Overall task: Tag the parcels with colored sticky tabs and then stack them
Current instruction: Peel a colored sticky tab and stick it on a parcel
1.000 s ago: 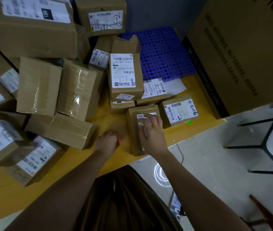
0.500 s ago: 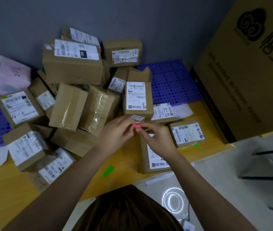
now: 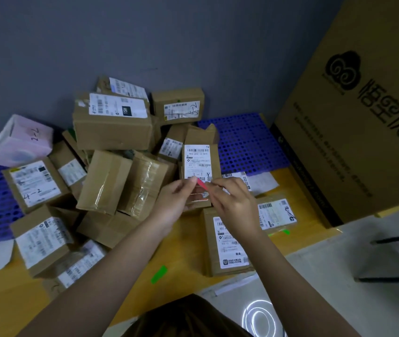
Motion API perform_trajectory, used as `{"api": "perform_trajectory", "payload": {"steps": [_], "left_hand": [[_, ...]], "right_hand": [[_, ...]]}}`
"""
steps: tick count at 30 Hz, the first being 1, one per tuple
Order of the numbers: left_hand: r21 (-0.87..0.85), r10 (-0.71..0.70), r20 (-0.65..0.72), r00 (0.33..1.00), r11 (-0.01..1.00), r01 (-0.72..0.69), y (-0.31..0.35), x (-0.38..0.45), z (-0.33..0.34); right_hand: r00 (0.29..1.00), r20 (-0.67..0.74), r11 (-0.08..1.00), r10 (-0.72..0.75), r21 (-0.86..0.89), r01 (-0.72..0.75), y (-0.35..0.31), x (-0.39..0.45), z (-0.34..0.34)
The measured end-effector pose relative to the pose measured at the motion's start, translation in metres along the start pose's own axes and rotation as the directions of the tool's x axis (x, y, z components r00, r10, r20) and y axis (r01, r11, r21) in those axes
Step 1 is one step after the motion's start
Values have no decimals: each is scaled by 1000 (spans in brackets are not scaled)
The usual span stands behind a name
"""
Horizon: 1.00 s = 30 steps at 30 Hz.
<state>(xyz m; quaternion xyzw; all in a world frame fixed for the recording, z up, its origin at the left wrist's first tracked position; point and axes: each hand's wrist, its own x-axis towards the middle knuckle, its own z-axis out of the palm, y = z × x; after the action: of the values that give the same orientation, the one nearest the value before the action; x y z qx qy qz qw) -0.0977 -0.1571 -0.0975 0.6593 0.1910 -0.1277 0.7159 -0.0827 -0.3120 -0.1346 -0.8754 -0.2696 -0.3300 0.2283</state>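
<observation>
left hand (image 3: pixel 177 203) and right hand (image 3: pixel 233 203) pinching pink tab (image 3: pixel 202 184) at frame center, above parcel (image 3: pixel 227 242) on tabletop (image 3: pixel 184 249), green tab (image 3: pixel 158 274) lower center

— What are the hands doing?
— The left hand (image 3: pixel 176 203) and right hand (image 3: pixel 232 203) are pinching a pink sticky tab (image 3: pixel 202 184) between them, each grip on one end, above the desk (image 3: pixel 181 244).
— And the parcels?
— A labelled parcel (image 3: pixel 225 242) is lying at the near edge; a green tab (image 3: pixel 158 274) is sitting left of it.
</observation>
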Motion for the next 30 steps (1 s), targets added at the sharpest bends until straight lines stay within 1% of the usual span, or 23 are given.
{"api": "perform_trajectory", "payload": {"steps": [1,3,6,11,15,18,21,23,25,27,30], "left_hand": [[-101,-32,22,999,994,35,5,-1,2],[-156,-46,12,999,987,47,9,0,3],[-86,-12,-34,999,996,9,15,3,4],[15,49,-74,996,999,-48,23,5,6],[37,57,-79,995,998,-55,27,6,7],[1,35,-62,997,999,-35,29,5,8],[-54,29,11,1000,998,-28,33,4,6],[-69,29,77,997,997,-23,35,4,2],[-37,36,94,995,999,-33,36,5,-1],[34,61,90,994,997,-65,36,5,-1],[114,114,99,989,986,-125,37,4,3]], "right_hand": [[999,16,999,-29,-22,29,0,0,-1],[996,70,998,-55,-6,55,1,2,-3],[986,147,995,-85,59,77,2,9,-10],[966,167,981,-196,23,195,1,18,-14],[966,180,982,-188,37,184,0,22,-14],[967,192,985,-169,3,172,2,22,-12],[970,229,996,-85,43,77,6,27,-13],[970,245,989,3,142,-38,8,35,-18],[950,301,955,81,249,-161,8,43,-24],[899,407,896,163,320,-308,10,50,-28],[787,561,764,256,381,-520,15,56,-32]]}}
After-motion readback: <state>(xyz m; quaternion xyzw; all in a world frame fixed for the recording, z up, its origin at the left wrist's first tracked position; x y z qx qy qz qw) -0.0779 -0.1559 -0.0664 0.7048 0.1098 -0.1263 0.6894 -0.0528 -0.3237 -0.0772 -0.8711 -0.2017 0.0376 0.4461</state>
